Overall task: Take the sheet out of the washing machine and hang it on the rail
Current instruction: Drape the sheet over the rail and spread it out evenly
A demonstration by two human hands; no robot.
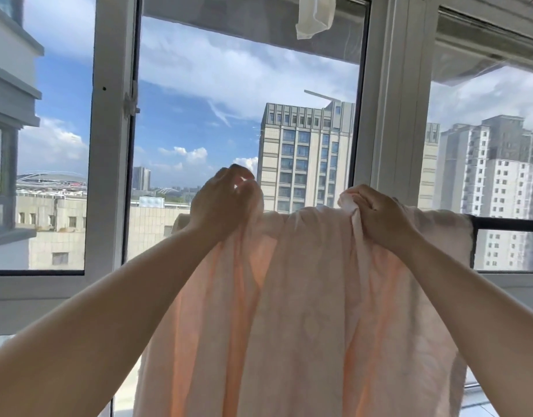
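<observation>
A pale pink sheet [304, 311] hangs in long folds down the middle of the head view, draped over a dark rail [509, 225] that shows bare only at the right. My left hand [220, 206] grips a bunched part of the sheet's top edge, raised a little above the rail line. Apart from it, to the right, my right hand [379, 215] pinches another gathered bit of the top edge. The rail under the sheet is hidden. The washing machine is out of view.
Directly behind the sheet stand tall white window frames [388, 115] with glass panes and city buildings beyond. A white cloth item [314, 18] hangs from above at the top centre. A window sill [36, 293] runs along the lower left.
</observation>
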